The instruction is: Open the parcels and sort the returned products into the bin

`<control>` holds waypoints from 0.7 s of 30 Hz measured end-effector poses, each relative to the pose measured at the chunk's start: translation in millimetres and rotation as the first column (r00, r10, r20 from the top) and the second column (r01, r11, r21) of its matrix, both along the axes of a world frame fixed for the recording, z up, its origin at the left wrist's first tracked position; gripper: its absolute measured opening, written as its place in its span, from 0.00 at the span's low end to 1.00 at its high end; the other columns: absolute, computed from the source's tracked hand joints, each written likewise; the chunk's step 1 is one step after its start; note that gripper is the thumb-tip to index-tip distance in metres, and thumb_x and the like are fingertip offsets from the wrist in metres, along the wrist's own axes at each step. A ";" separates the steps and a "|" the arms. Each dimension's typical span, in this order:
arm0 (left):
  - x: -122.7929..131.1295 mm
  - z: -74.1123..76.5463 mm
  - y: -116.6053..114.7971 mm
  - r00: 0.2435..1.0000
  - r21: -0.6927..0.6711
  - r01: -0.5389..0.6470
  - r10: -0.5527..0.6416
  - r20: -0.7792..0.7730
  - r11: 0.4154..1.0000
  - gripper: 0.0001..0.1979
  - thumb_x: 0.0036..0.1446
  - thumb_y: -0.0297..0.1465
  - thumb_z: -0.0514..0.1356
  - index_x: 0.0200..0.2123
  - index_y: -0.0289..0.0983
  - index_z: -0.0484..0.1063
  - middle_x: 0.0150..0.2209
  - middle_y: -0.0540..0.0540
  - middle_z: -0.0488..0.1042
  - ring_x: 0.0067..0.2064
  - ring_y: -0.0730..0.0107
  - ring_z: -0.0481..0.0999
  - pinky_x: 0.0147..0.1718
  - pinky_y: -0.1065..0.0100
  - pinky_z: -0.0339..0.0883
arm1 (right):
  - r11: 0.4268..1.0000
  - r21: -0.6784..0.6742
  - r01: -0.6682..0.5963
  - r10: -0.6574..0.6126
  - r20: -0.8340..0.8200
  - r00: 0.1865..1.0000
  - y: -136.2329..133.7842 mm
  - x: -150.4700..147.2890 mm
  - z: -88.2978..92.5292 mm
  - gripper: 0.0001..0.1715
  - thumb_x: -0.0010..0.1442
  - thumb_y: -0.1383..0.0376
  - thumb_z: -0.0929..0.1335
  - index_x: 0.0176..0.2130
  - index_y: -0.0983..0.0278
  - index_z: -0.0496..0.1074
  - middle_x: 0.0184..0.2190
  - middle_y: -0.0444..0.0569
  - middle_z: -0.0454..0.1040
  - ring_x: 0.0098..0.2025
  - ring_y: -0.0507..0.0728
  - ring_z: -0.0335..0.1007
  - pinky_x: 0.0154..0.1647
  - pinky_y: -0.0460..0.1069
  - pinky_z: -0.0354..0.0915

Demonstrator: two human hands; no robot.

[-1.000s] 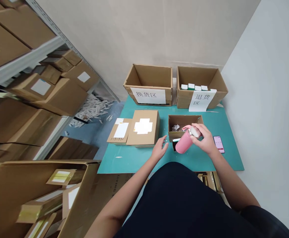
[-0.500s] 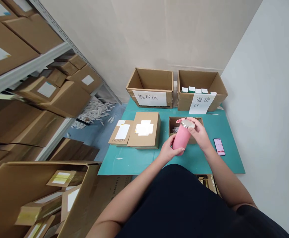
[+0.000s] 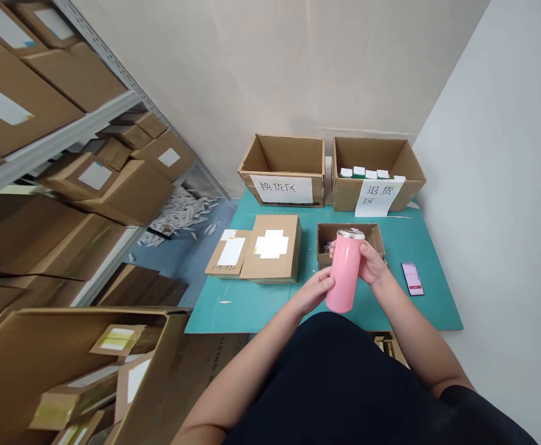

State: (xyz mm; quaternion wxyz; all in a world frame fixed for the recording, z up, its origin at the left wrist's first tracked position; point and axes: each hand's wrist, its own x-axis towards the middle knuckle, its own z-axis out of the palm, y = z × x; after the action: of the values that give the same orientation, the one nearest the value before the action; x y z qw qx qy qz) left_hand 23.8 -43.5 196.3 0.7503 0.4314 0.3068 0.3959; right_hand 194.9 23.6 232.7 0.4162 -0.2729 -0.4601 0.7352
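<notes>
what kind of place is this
Probably a warehouse returns and exchange station: metal shelving holds cardboard cartons, and on a teal mat stand open boxes with paper signs reading exchange area and returns area.

Pink silver-topped tumbler [image 3: 344,278], nearly upright

Wearer: plain near-black short-sleeved top [image 3: 326,383], weave hard to read from this steep head-camera angle; loose sleeve [image 3: 477,408] at upper right arm; left hand [image 3: 316,290] and right hand [image 3: 372,262] bare.
</notes>
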 end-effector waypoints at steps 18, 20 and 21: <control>0.1 0.1 -5.8 0.993 -0.067 0.055 -0.047 0.110 0.996 0.43 0.41 0.56 0.71 0.55 0.35 0.72 0.50 0.34 0.78 0.49 0.47 0.79 0.48 0.55 0.72 | 0.998 0.007 0.063 -0.063 -0.077 0.995 -7.5 -4.8 18.6 0.49 0.45 0.40 0.77 0.59 0.56 0.63 0.49 0.53 0.79 0.52 0.66 0.77 0.55 0.67 0.71; 0.5 1.6 -4.3 0.994 0.006 -0.097 0.097 -0.049 0.995 0.42 0.41 0.52 0.73 0.56 0.38 0.71 0.53 0.37 0.77 0.52 0.49 0.76 0.50 0.55 0.71 | 0.992 -0.032 0.125 -0.126 -0.062 0.990 -7.2 -7.6 19.4 0.44 0.47 0.46 0.78 0.58 0.55 0.65 0.50 0.52 0.79 0.53 0.65 0.77 0.55 0.65 0.72; -0.1 2.3 -3.5 0.980 0.045 -0.156 0.160 -0.122 0.987 0.42 0.41 0.50 0.74 0.57 0.39 0.70 0.53 0.39 0.76 0.53 0.49 0.76 0.51 0.55 0.71 | 0.988 -0.049 0.149 -0.151 -0.053 0.987 -6.9 -8.3 20.1 0.43 0.48 0.49 0.79 0.58 0.54 0.65 0.50 0.51 0.79 0.53 0.65 0.77 0.55 0.64 0.72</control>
State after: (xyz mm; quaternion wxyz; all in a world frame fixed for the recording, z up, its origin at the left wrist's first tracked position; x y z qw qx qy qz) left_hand 23.8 -47.0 198.6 0.6880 0.4429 0.3794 0.4319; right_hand 186.6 16.7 252.8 0.4770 -0.2951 -0.4095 0.7195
